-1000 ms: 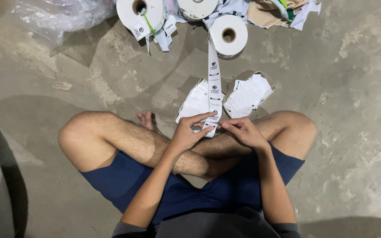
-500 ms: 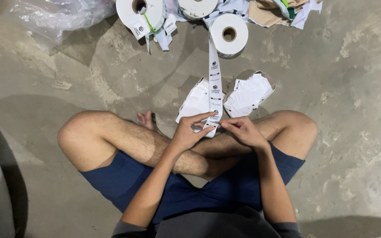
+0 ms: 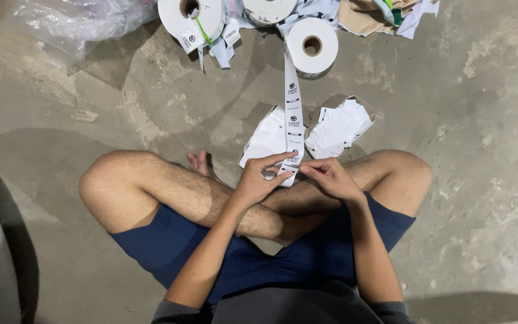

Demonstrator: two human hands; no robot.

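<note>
Cut off by the top edge: two label rolls (image 3: 190, 15) and a clear plastic bag (image 3: 79, 18). Hidden under the left hand (image 3: 258, 180): strip's (image 3: 292, 120) end.

A white label strip (image 3: 292, 129) with dark printed marks runs from a white roll (image 3: 312, 45) to both hands. Loose white label piles (image 3: 337, 127) lie just beyond the hands. Further rolls (image 3: 190, 18) lie well beyond them, beside a clear plastic bag (image 3: 85, 21).

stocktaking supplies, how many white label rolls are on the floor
3. One roll feeds the strip running to the hands; one roll lies at top left; one roll is cut off by the top edge. More may lie out of view.
</note>
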